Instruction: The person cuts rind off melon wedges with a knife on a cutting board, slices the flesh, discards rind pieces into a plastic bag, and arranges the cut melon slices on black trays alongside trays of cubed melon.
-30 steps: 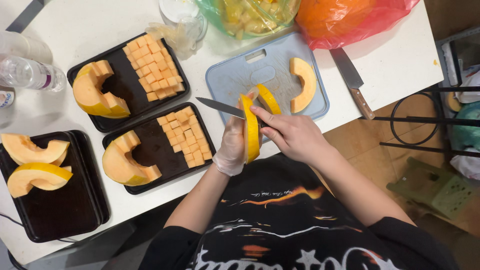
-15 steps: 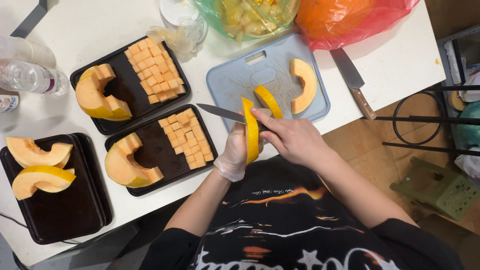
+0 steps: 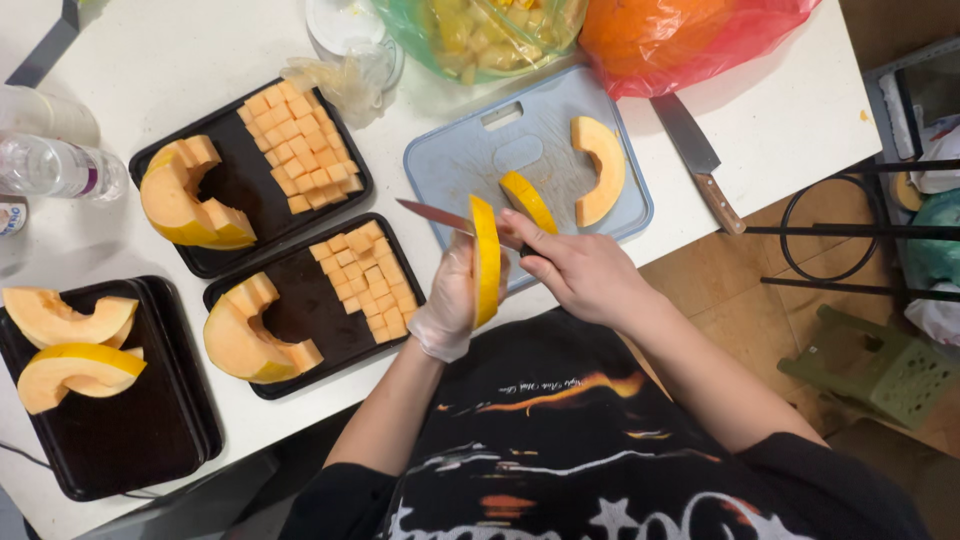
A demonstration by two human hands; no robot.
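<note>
The left hand (image 3: pixel 455 300), in a thin clear glove, has its fingers (image 3: pixel 447 275) curled shut around a yellow-skinned melon wedge (image 3: pixel 486 258), held upright on edge in the air just over the near rim of the tabletop (image 3: pixel 800 110). The right hand (image 3: pixel 580 272) is bare; its fingers (image 3: pixel 530 232) are closed on the handle of a red-bladed paring knife (image 3: pixel 432 214), whose blade runs from those fingers across the top of the wedge and pokes out beyond the gloved fingers.

The risk sits right there: the blade works close above the gloved fingers with nothing under the fruit, so a slip on the slick rind could send the edge into the glove. The wedge could also slide out of the wet grip and fall to the floor rather than onto the board.

Just beyond the fingers lies a blue cutting board (image 3: pixel 470 160) with a peeled melon crescent (image 3: pixel 600 168) and a smaller yellow piece (image 3: pixel 527 200). A large kitchen knife (image 3: pixel 698 160) lies past the board's far side, its handle overhanging the tabletop edge, where a knock could tip it off. To the gloved side sit black trays (image 3: pixel 380 330) of melon cubes and wedges.
</note>
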